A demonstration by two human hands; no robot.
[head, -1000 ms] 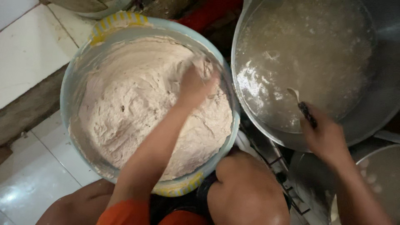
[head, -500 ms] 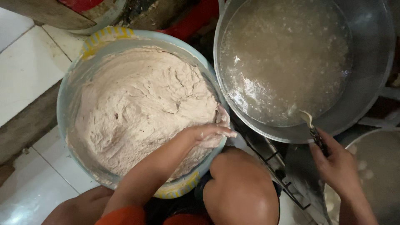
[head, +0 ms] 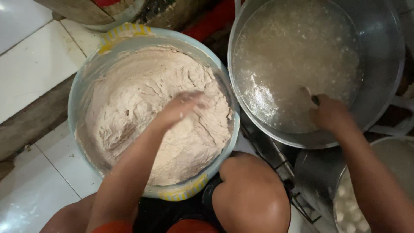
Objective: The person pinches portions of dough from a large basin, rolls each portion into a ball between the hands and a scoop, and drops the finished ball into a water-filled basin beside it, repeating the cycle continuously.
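Two bare hands work over two vessels, seen from above. The left hand (head: 183,108), blurred, lies on the pale pinkish-beige dough-like paste (head: 142,99) that fills the round light-blue plastic basin with yellow rim marks (head: 92,69); whether its fingers are spread or curled cannot be told. The right hand (head: 330,115) is closed around the dark handle of a spoon (head: 311,97), whose tip dips into the cloudy, bubbling liquid (head: 293,56) in the large round metal pot (head: 379,51) just ahead of that hand. Basin and pot stand side by side, rims nearly touching between the hands. Below the right forearm, a second metal pot holding small white balls (head: 349,207) shows. White floor tiles (head: 30,69) lie left of the basin.
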